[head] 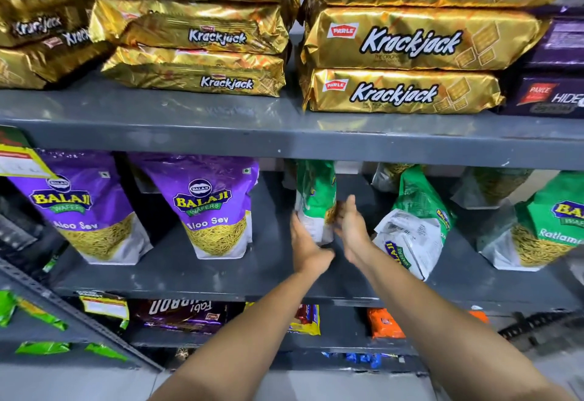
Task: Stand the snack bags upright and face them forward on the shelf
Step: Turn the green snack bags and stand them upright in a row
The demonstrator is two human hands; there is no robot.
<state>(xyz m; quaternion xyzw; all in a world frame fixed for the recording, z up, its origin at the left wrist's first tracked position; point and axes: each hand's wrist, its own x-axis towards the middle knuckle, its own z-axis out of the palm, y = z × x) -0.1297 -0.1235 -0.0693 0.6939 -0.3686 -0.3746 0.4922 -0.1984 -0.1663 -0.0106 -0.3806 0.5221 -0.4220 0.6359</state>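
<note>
Flanking an upright green bag (316, 198) on the grey shelf (221, 274), left hand (305, 242) touching, right hand (350, 226) released

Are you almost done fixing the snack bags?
About halfway. The two purple bags already stand upright, fronts facing out. The left hand and right hand are on either side of a green bag that is upright but turned edge-on. Left to do: the tilted green bag showing its back, and the leaning green bag at the far right.
</note>
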